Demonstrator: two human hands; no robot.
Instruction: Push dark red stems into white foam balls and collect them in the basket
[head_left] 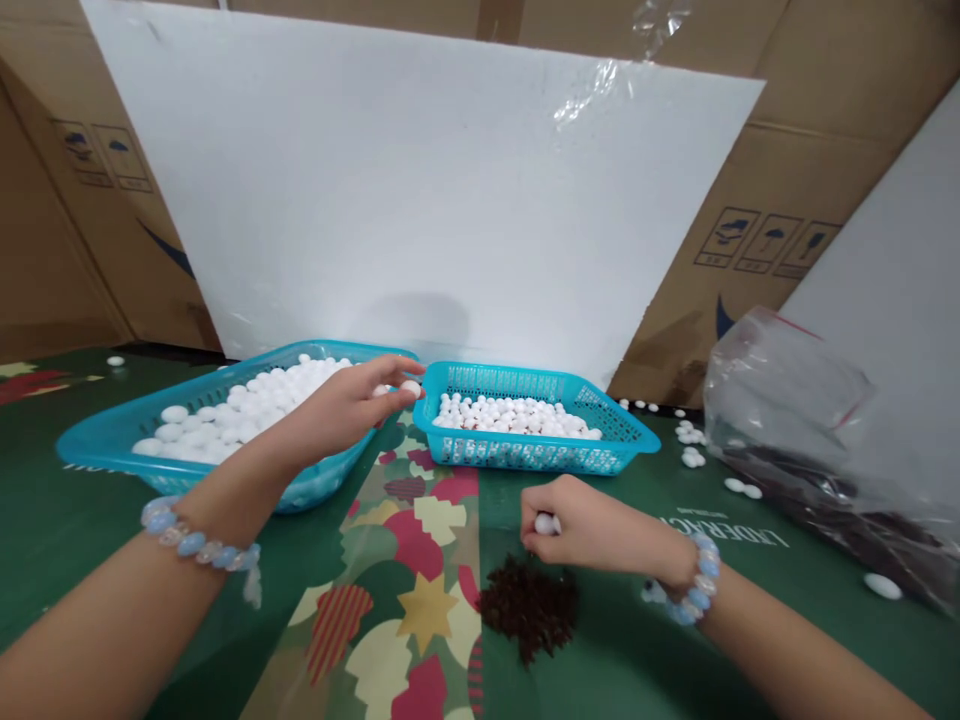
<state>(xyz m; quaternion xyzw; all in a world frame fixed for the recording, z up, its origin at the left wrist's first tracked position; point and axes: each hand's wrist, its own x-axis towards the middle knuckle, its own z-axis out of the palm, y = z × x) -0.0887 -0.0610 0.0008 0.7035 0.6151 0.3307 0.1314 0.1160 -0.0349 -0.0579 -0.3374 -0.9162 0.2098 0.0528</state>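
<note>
The scene is evenly and brightly lit from above. A soft shadow is cast on the white board (420, 190), and glare is caught by the plastic film (600, 85). Straight edges are bowed by wide-angle distortion; near forearms are slightly softened.

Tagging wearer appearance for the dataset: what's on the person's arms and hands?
Both forearms are bare, no sleeves or gloves. The left hand has a bracelet of round pale blue and clear beads at the wrist. The right hand has a matching bead bracelet. No rings or watch visible.
</note>
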